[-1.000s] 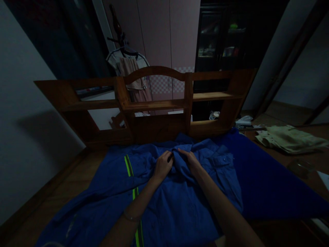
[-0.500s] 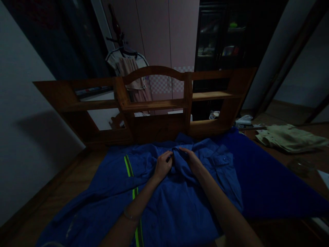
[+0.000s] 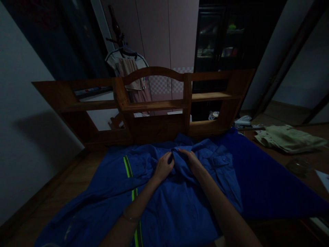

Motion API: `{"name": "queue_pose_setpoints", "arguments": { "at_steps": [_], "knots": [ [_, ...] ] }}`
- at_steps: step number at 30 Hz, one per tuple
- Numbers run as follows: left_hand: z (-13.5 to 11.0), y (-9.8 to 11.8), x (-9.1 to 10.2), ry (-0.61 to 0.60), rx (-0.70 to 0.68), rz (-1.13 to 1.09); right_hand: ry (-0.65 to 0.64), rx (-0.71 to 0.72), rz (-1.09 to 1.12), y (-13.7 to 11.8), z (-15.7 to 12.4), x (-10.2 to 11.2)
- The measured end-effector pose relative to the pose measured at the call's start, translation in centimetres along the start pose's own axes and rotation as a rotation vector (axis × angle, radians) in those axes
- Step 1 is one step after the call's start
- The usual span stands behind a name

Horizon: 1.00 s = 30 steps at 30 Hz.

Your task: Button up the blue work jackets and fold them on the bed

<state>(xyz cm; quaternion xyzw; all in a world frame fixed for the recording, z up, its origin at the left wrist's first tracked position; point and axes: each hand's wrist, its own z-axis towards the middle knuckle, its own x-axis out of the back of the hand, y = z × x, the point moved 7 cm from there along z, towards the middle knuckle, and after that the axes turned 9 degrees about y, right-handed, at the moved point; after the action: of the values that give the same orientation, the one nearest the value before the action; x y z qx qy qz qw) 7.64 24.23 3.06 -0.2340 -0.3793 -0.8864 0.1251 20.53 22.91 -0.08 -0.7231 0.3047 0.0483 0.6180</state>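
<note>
A blue work jacket (image 3: 177, 209) with yellow-green and dark stripes lies spread over the wooden surface and a darker blue cloth. Near its upper middle, my left hand (image 3: 163, 166) pinches a fold of the fabric, fingers curled. Close beside it on the right, my right hand (image 3: 193, 161) grips the raised edge of the same fold, thumb and fingers closed on the cloth. Between the two hands the fabric stands up in a small gathered ridge. The fingertips are partly hidden by cloth, and dim light hides finer detail there.
Behind the jacket rises a wooden headboard with shelves (image 3: 154, 104). To the right, the dark blue cloth (image 3: 264, 181) covers a flat surface. Folded pale green cloth (image 3: 289, 139) and a glass bowl (image 3: 299, 166) lie further right. Clothes (image 3: 130, 68) hang on a stand behind.
Both hands keep hold of the fold in nearly the same place. The left hand has shifted slightly, turning a little closer to the right hand; the view moved very slightly.
</note>
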Motion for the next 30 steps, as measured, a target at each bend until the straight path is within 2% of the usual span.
{"name": "queue_pose_setpoints", "arguments": {
  "at_steps": [7, 12, 14, 20, 25, 30],
  "knots": [
    [0.1, 0.1, 0.3, 0.028, 0.018, -0.043, 0.019, 0.01, -0.019, -0.1, 0.1, 0.3],
    [0.1, -0.3, 0.4, 0.015, 0.098, -0.152, 0.04, -0.009, -0.049, 0.0, 0.4, 0.7],
    [0.2, -1.0, 0.4, 0.023, 0.178, -0.248, 0.026, -0.009, -0.051, 0.0, 0.7, 0.9],
    [0.3, -5.0, 0.0, 0.135, 0.469, -0.506, 0.052, -0.044, -0.053, 0.2, 1.2, 1.8],
    [-0.2, -7.6, -0.5, 0.217, 0.621, -0.642, 0.03, -0.04, -0.059, 0.1, 1.0, 1.7],
    [-0.6, -8.7, -1.2, 0.249, 0.697, -0.761, 0.029, -0.069, -0.065, 0.4, 1.1, 1.7]
  ]
}}
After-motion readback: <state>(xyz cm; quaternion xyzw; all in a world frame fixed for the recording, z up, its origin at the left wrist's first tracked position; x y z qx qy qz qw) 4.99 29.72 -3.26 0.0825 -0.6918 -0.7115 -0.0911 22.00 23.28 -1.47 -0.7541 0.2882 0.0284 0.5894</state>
